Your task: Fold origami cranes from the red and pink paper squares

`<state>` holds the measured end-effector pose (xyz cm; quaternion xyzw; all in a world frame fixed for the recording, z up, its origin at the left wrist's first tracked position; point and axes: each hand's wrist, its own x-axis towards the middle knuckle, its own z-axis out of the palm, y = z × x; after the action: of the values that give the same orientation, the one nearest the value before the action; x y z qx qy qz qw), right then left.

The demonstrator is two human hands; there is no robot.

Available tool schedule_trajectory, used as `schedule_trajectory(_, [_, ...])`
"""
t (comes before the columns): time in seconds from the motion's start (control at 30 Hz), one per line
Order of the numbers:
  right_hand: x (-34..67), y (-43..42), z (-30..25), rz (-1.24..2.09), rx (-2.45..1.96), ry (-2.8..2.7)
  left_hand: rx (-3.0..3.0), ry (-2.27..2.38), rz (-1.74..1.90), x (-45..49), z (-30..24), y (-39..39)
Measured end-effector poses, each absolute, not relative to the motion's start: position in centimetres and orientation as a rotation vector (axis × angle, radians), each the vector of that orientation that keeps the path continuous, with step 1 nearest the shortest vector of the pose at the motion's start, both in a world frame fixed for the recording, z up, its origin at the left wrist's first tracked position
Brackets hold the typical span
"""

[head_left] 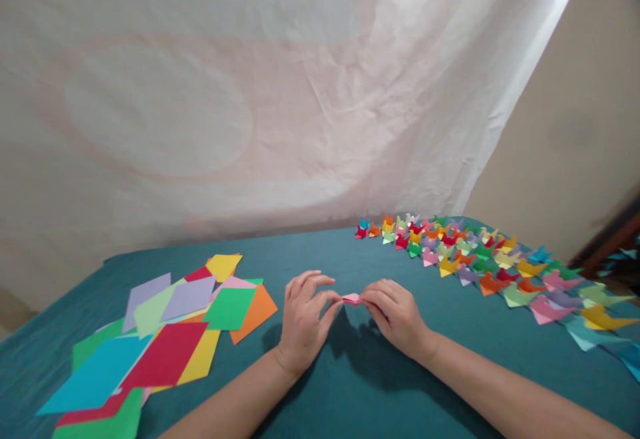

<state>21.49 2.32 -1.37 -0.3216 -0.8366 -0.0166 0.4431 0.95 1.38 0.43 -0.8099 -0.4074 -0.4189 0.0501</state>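
A small pink folded paper [352,299] is held between my two hands, just above the table. My left hand [307,315] pinches its left end with thumb and forefinger, the other fingers raised and curved. From the other side, my right hand [395,312] grips the right end between thumb and fingertips. Most of the folded piece is covered by the fingertips, so its exact shape cannot be made out.
Loose coloured paper squares, among them a red sheet [165,353], overlap on the left of the teal tablecloth [320,392]. Rows of folded paper birds, such as an orange bird [493,283], stand at the right. A pale hanging cloth [280,92] rises behind the table.
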Motion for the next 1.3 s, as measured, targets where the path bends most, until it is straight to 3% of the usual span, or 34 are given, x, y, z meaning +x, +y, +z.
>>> schedule_trajectory(0.7, [20.96,1.93,-1.21,0.275,-0.726,-1.981,-2.725,-1.213,-1.647,1.38,0.32,1.75])
schedule_trajectory(1.3, [20.87,2.06,-1.32,0.337,-0.732,-1.953,-2.726,-1.183,-1.776,1.6,-0.13,1.77])
